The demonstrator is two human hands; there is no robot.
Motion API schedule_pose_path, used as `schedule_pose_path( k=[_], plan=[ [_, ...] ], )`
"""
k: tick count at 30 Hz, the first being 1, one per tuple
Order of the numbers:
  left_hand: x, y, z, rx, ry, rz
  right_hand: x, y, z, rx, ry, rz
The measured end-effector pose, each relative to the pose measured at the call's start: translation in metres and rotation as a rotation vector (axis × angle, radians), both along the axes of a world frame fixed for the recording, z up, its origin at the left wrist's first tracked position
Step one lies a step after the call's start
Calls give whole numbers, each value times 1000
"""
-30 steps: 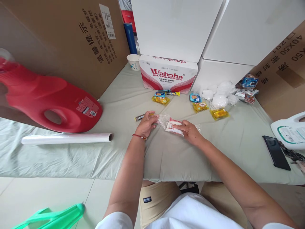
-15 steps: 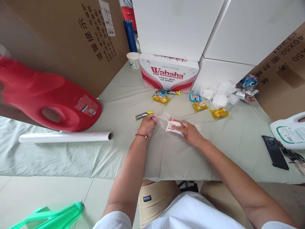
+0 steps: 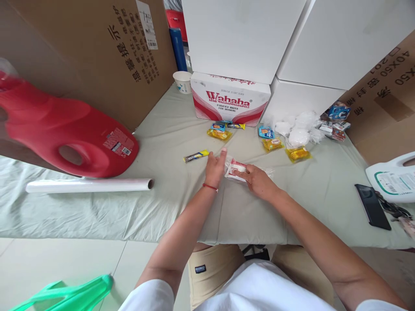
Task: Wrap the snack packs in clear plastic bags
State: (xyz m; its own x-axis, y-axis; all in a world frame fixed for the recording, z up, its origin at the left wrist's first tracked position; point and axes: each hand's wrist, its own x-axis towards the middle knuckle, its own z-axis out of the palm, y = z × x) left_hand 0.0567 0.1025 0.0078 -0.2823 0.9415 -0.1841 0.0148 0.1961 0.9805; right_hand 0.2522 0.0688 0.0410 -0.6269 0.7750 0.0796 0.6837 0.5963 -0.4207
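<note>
Right hand [image 3: 260, 183], fingers stretched left, grips packet [image 3: 239, 166] between hands above cloth [image 3: 246, 211]. Left hand [image 3: 215, 170] at packet's wrapped end, thumb pointing forward; whether it pinches wrap [image 3: 228, 163], cannot tell. Forearms converge from both sides.

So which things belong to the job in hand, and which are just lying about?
In use:
red-and-white rectangular packet, in right hand
clear plastic wrapping

Seemingly lying about:
large red plastic jug
black rectangular phone
long white roll
</note>
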Motion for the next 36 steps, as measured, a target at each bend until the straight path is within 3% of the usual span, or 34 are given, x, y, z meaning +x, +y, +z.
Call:
schedule_pose_path(
  k=[2,4,10,16,20,26,32,36],
  plan=[
    [3,4,-7,25,179,23,1,0,-2,15,10,2],
    [3,6,-13,35,235,47,2,2,-5,25,5,3],
    [-2,4,-20,81,188,113,9,7,-10,2,80,-1],
    [-5,5,-10,123,51,160,10,0,-13,2,200,13],
    [1,-11,7,206,89,51,7,-1,-19,-20,215,-34],
    [26,-45,21,426,374,-299,5,-3,-18,24,215,-4],
    [25,-32,8,191,108,-275,2,-8,-22,39,236,-18],
    [31,-29,10,177,303,-203,1,-10,-25,78,229,-21]
  ],
)
